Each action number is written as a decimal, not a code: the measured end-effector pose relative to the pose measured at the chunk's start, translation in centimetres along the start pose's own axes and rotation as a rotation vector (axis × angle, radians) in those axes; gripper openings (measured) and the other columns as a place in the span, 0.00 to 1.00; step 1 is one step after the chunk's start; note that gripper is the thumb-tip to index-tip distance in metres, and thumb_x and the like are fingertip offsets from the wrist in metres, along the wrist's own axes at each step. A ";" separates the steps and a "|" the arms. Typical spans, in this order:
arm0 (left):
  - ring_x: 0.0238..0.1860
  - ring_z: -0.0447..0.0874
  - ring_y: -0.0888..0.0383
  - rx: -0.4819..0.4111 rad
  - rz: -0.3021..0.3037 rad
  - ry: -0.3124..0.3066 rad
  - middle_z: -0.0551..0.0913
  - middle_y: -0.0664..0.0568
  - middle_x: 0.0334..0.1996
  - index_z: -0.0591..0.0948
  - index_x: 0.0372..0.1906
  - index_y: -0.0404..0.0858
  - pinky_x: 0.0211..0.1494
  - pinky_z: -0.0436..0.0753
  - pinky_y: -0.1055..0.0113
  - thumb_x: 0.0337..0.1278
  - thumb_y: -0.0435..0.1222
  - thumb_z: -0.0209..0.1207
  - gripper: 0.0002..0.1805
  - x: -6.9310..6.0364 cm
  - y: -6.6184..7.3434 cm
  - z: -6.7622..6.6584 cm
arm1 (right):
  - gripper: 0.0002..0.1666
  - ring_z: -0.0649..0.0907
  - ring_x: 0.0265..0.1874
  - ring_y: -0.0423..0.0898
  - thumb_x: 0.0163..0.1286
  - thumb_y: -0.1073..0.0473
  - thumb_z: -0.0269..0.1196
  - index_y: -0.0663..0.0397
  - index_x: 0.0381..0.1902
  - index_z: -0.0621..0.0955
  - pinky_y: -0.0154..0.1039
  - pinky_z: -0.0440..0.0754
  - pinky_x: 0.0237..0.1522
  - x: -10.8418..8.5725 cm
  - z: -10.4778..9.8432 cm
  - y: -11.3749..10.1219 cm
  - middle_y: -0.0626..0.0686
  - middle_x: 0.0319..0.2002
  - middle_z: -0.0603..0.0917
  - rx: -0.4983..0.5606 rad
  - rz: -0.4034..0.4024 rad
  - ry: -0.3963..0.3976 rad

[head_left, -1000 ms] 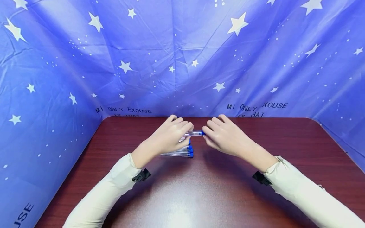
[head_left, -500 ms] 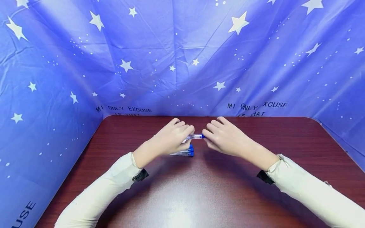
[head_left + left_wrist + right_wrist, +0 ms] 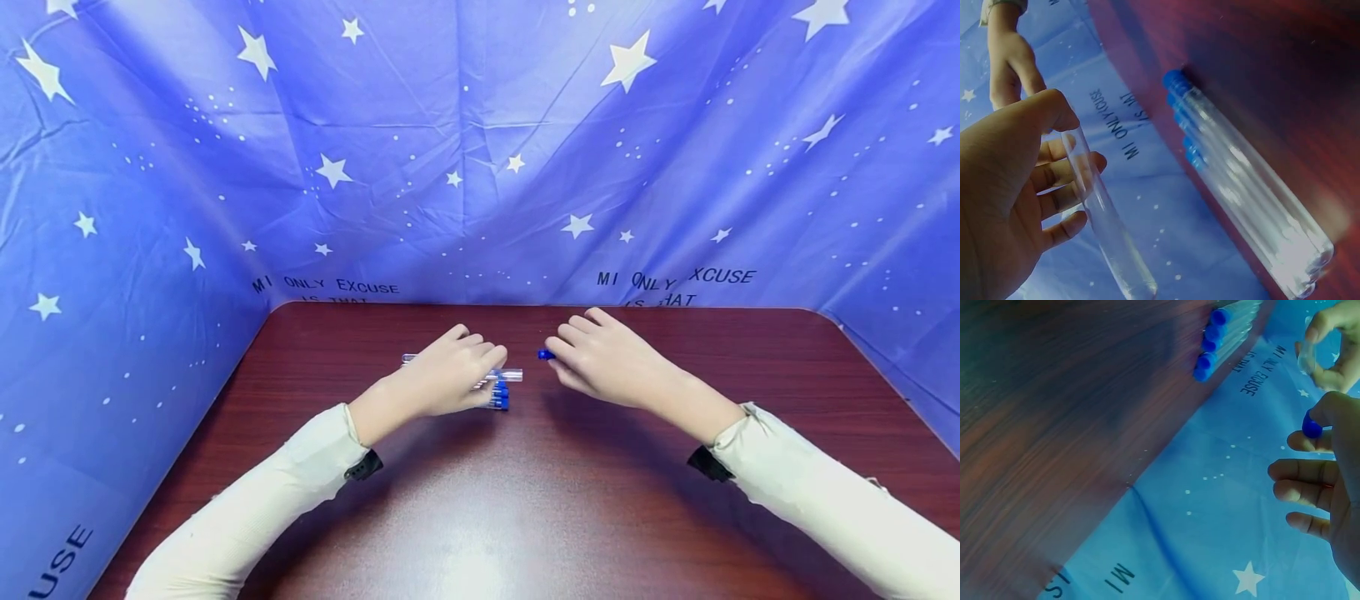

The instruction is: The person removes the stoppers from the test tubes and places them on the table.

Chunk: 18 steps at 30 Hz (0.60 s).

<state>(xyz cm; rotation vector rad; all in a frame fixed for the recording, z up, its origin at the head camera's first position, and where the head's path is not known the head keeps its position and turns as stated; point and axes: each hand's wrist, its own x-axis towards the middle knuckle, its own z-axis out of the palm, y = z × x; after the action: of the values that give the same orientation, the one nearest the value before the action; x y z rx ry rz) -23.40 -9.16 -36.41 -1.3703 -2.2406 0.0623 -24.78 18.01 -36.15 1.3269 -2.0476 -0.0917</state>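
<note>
A clear tube [image 3: 512,375] with no cap on its right end is pinched in the left hand [image 3: 438,375]; in the left wrist view the thumb and fingers hold that tube [image 3: 1110,228] near its upper end. The right hand [image 3: 611,360] pinches a small blue cap [image 3: 545,354], also visible as a blue cap [image 3: 1312,424] between thumb and index finger. A gap separates cap and tube. Several clear tubes with blue caps [image 3: 501,402] lie side by side on the table under the left hand, their capped ends pointing right.
The dark red wooden table [image 3: 480,483] reaches back to a blue curtain [image 3: 465,150] with white stars and lettering, which also stands along both sides. Black wrist devices [image 3: 363,465] sit under both cream sleeves.
The blue cap has come off the tube's end. The right hand has shifted slightly right with the cap, and the left hand has lowered a little with the tube.
</note>
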 end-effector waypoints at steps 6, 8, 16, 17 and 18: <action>0.28 0.76 0.60 -0.025 0.044 -0.070 0.76 0.59 0.26 0.73 0.35 0.42 0.39 0.71 0.64 0.51 0.38 0.64 0.10 -0.3 1.0 0.9 | 0.11 0.75 0.26 0.50 0.68 0.53 0.57 0.53 0.31 0.76 0.44 0.73 0.36 -0.8 0.7 0.3 0.48 0.23 0.75 0.016 0.015 -0.046; 0.29 0.78 0.60 -0.024 0.059 -0.100 0.77 0.59 0.26 0.74 0.35 0.42 0.38 0.71 0.64 0.52 0.38 0.63 0.10 -0.5 1.4 1.2 | 0.10 0.75 0.25 0.50 0.66 0.52 0.59 0.53 0.31 0.76 0.44 0.73 0.35 -1.1 1.0 0.4 0.48 0.24 0.75 0.022 0.014 -0.061; 0.34 0.82 0.59 -0.013 0.102 -0.208 0.82 0.59 0.31 0.75 0.39 0.43 0.40 0.73 0.64 0.56 0.40 0.62 0.09 -1.1 2.7 2.4 | 0.10 0.77 0.27 0.50 0.66 0.51 0.62 0.52 0.33 0.76 0.44 0.72 0.36 -2.2 2.1 0.2 0.47 0.25 0.77 0.050 0.044 -0.180; 0.34 0.82 0.59 -0.013 0.102 -0.220 0.82 0.59 0.31 0.75 0.39 0.43 0.40 0.73 0.64 0.56 0.41 0.61 0.09 -1.1 2.8 2.5 | 0.10 0.78 0.27 0.49 0.66 0.51 0.63 0.52 0.33 0.76 0.44 0.72 0.36 -2.2 2.2 0.1 0.47 0.24 0.77 0.055 0.051 -0.192; 0.36 0.83 0.59 -0.015 0.102 -0.231 0.82 0.59 0.32 0.75 0.40 0.43 0.42 0.74 0.63 0.57 0.41 0.61 0.09 -1.2 2.9 2.6 | 0.10 0.78 0.27 0.49 0.66 0.52 0.63 0.52 0.33 0.76 0.44 0.72 0.36 -2.3 2.3 0.1 0.48 0.24 0.77 0.058 0.056 -0.202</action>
<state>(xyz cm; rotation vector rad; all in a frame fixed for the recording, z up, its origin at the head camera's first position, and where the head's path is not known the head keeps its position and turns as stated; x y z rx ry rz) -21.73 -8.14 -39.99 -1.5539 -2.3584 0.2512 -25.62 19.28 -39.00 1.3400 -2.2708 -0.1479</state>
